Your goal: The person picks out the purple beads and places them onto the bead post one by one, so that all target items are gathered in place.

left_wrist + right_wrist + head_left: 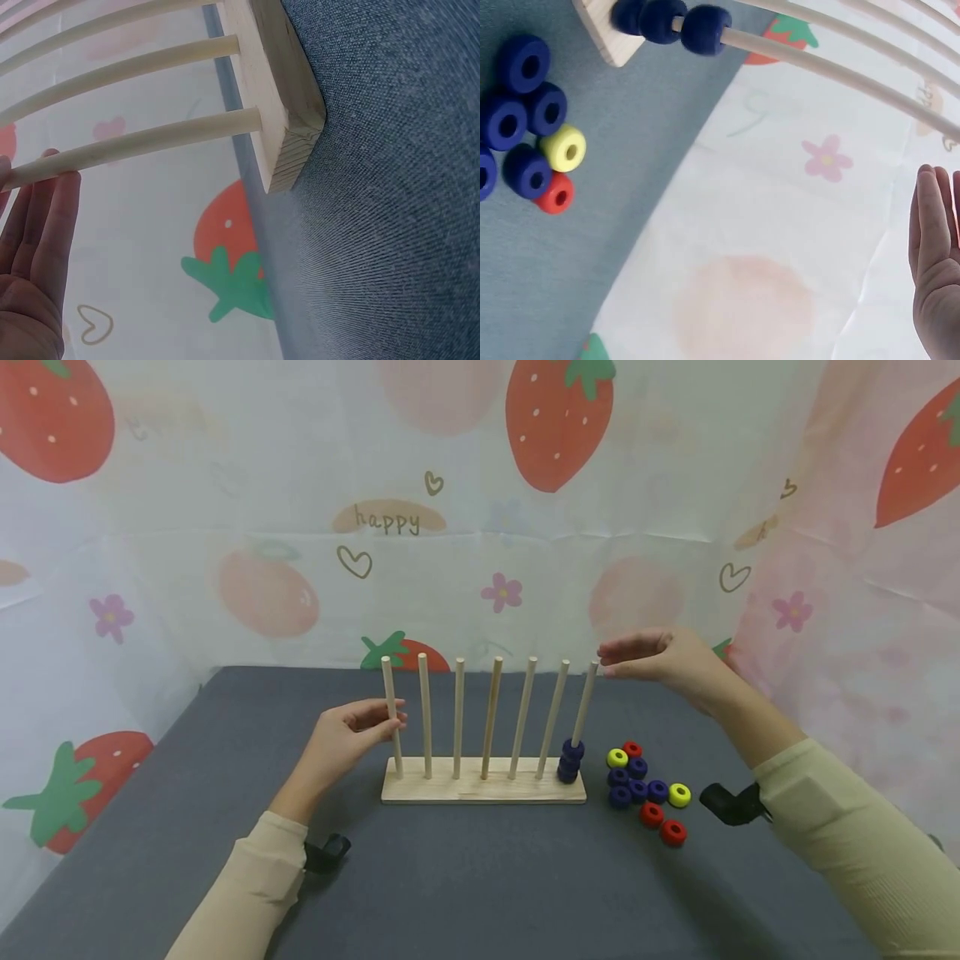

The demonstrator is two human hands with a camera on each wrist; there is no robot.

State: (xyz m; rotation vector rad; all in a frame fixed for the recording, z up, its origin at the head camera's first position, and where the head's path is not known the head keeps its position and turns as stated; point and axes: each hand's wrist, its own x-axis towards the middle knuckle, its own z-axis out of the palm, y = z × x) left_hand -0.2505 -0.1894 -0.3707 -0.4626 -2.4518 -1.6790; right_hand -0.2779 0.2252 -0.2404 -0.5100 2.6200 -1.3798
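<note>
A wooden rack (483,791) with a row of upright pegs stands on the table. My left hand (352,733) holds the leftmost peg (392,714) between thumb and fingers near its upper part; the left wrist view shows the fingertips (69,184) against this peg. Dark blue beads (568,762) are threaded low on the rightmost peg (586,702), and in the right wrist view the top bead (705,30) sits there too. Beside that peg's top is my right hand (667,662), its fingers extended and no bead visible in it.
Right of the rack lie loose blue beads (657,791), yellow beads (679,795) and red beads (673,833) in a loose cluster. A grey cloth (465,877) covers the table. Behind it hangs a strawberry-print curtain (465,460).
</note>
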